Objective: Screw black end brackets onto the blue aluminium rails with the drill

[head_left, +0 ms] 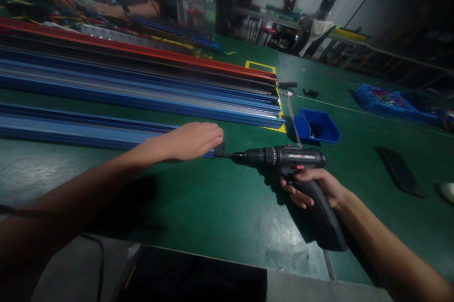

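By the worktop [213, 207] front edge, the blue rail [88, 131] is clasped in the left hand [193, 140], the drill [283, 156] in the right hand [312, 186].

Bare green table [198, 207] lies open near the edge; stacked rails [142, 84] and blue bin [317, 126] block beyond.

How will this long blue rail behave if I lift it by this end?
Probably stiff: the blue rail looks like a straight metal profile. Likely end-heavy, since it runs far past the left hand. Flat-sided, so it should slide, not roll.
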A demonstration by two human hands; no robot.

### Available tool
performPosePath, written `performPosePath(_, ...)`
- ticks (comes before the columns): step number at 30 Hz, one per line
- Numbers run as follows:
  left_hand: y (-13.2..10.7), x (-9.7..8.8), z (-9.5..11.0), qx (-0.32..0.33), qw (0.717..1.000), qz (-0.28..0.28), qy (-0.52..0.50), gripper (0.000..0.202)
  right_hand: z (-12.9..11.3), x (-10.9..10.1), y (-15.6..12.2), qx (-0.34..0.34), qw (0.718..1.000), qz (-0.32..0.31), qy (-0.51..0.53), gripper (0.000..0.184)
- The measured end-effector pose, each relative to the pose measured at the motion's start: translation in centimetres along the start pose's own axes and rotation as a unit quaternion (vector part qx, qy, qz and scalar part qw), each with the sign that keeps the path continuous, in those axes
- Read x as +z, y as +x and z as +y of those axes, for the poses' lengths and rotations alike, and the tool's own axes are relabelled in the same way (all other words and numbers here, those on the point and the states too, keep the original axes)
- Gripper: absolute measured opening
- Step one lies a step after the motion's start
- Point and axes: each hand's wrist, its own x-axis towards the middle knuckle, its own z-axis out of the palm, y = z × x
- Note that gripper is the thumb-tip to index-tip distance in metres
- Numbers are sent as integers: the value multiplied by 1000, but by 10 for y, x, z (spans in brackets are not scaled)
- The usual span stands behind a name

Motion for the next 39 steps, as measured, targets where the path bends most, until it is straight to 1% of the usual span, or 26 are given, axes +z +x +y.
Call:
performPosePath(9,0,1,-1,-2,1000,1,-8,45,0,0,0,-4,1000,-1,-1,31)
performPosePath(19,0,3,-3,3,1000,-5,9,48,1,-1,1,-8,1000,-21,7,30)
performPosePath(32,-1,3,-5,6,1000,-3,8,47,-1,0,1,6,1000,-7,17,30)
performPosePath(39,-1,2,-4,9,1000,0,1,47,-1,1,1,0,1000,-5,17,30)
